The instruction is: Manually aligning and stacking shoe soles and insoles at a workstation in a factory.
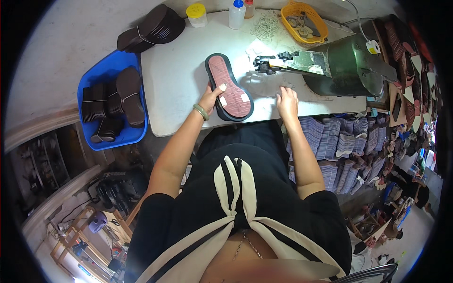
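Observation:
My left hand (210, 100) grips a shoe sole (230, 85) by its left edge, with the thumb over the top. The sole has a pinkish-brown streaked face, a thick black rim and small pale patches, and it sits over the white table (177, 70) near its front edge. My right hand (287, 101) rests on the tabletop to the right, fingers loosely bent and a little apart, nothing seen in them. Just beyond it stands a dark green sewing machine (347, 66), its head pointing left toward the sole.
At the left, a blue crate (144, 134) carries bundled dark soles; another tied bundle (163, 26) lies at the table's back left corner. Behind are a yellow-lidded jar (197, 20), a blue-capped bottle (237, 16), pale cord (265, 27) and a yellow basket (289, 23). Striped stacked pieces (325, 137) fill the right.

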### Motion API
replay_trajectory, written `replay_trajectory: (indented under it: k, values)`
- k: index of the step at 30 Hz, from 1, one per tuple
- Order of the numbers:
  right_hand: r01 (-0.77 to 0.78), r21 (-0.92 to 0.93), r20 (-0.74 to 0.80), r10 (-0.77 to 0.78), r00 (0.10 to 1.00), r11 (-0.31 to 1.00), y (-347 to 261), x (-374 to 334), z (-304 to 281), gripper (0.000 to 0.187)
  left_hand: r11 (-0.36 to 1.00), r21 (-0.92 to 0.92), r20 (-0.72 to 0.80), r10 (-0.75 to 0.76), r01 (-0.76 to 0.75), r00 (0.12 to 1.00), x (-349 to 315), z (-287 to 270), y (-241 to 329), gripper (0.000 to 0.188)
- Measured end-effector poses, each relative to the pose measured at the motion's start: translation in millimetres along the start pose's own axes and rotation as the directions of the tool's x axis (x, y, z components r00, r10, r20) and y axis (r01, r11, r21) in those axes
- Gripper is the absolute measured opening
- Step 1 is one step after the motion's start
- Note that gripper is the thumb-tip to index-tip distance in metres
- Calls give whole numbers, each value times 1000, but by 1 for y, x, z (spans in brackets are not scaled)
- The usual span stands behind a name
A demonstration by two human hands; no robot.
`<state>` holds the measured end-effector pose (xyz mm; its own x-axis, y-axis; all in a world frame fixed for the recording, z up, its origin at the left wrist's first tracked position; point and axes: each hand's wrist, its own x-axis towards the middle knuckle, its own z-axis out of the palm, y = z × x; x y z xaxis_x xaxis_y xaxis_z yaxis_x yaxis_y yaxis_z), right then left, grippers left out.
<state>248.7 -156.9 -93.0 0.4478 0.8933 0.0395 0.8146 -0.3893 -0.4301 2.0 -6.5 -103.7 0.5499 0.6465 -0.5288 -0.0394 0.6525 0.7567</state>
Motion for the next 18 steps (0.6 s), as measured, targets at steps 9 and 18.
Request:
replay_trajectory:
  k: [9,18]
  values:
    - [463,227,-7,-474,881,857,-103,-22,0,71,932,288,73,206,-219,976,7,13,-17,72]
    - [379,261,-44,-381,923,888,-101,-18,6,72,785,578,-144,370,-225,918,-51,32,-21,19]
